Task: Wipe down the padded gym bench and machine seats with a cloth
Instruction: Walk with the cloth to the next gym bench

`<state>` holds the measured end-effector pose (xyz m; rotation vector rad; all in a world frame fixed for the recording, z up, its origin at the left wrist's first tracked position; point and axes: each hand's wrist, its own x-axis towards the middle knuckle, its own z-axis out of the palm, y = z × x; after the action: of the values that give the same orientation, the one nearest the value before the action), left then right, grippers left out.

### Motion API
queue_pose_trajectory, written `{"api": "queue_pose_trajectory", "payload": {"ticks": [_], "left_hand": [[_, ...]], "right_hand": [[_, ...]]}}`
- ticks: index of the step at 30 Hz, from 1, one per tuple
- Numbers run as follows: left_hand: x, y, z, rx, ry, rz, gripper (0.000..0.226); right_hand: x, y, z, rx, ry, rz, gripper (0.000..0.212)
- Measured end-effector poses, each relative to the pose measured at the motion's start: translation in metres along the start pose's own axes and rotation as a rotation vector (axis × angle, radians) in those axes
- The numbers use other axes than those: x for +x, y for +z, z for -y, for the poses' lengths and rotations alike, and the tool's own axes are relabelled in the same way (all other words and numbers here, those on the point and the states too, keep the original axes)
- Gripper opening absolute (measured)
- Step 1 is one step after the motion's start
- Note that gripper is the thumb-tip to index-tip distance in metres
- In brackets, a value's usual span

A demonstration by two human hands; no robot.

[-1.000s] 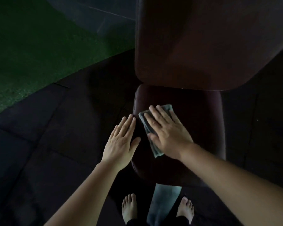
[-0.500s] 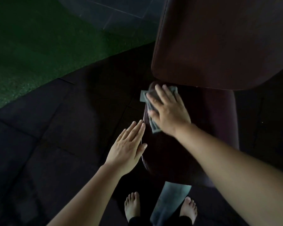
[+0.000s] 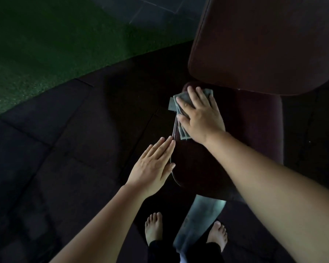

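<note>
Cloth (image 3: pixel 174 103) sits at the bench's (image 3: pixel 254 133) far left corner, pressed flat under our right hand (image 3: pixel 199 118), fingers (image 3: pixel 193 97) straight on it. Our left hand (image 3: pixel 152 168) lies released beside the bench's left edge. Soft and limp, we judge; it bunches easily, so press its middle.

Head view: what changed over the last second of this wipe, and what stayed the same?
The right hand slid the cloth forward along the left side of the seat pad, from about mid-pad to its far end, just below the backrest pad. Nothing was picked up or let go. The left hand stays flat and open at the seat's left edge, and the right palm still presses flat on the cloth.
</note>
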<state>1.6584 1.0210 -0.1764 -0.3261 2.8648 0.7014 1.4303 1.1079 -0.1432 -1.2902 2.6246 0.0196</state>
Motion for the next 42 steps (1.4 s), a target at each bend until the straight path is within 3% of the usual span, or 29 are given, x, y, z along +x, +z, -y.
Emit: {"api": "queue_pose_trajectory", "payload": {"ticks": [3,6,9,15,18,21,27,32,38,42], "left_hand": [[-0.008,0.006,-0.003,-0.017,-0.006,-0.033,0.066],[-0.017,0.011,-0.005,-0.052,-0.019,-0.065,0.067],[-0.026,0.016,-0.009,-0.062,-0.029,-0.077,0.071],[-0.033,0.022,-0.015,-0.081,-0.048,-0.101,0.075],[-0.038,0.027,-0.017,-0.11,-0.061,-0.108,0.078],[-0.044,0.033,-0.021,-0.109,-0.079,-0.102,0.082],[-0.046,0.041,-0.031,-0.164,-0.139,-0.151,0.083],[-0.052,0.047,-0.035,-0.202,-0.158,-0.161,0.084],[-0.05,0.045,-0.044,-0.197,-0.191,-0.165,0.086],[-0.054,0.047,-0.045,-0.226,-0.18,-0.16,0.09]], "right_hand": [[-0.025,0.009,0.026,-0.031,0.048,-0.039,0.062],[-0.086,0.021,0.031,-0.032,-0.126,-0.039,0.062],[-0.083,0.018,0.008,-0.033,-0.251,0.018,0.064],[-0.064,0.018,0.03,-0.06,0.01,-0.035,0.065],[-0.117,0.031,0.04,-0.076,-0.153,-0.027,0.066],[-0.11,0.026,0.014,-0.068,-0.287,0.024,0.068],[-0.082,0.022,0.031,-0.073,-0.044,-0.023,0.066],[-0.134,0.033,0.02,-0.066,-0.338,0.026,0.068],[-0.098,0.025,0.033,-0.06,-0.059,-0.023,0.067],[-0.153,0.034,0.025,-0.055,-0.302,0.022,0.068]]}}
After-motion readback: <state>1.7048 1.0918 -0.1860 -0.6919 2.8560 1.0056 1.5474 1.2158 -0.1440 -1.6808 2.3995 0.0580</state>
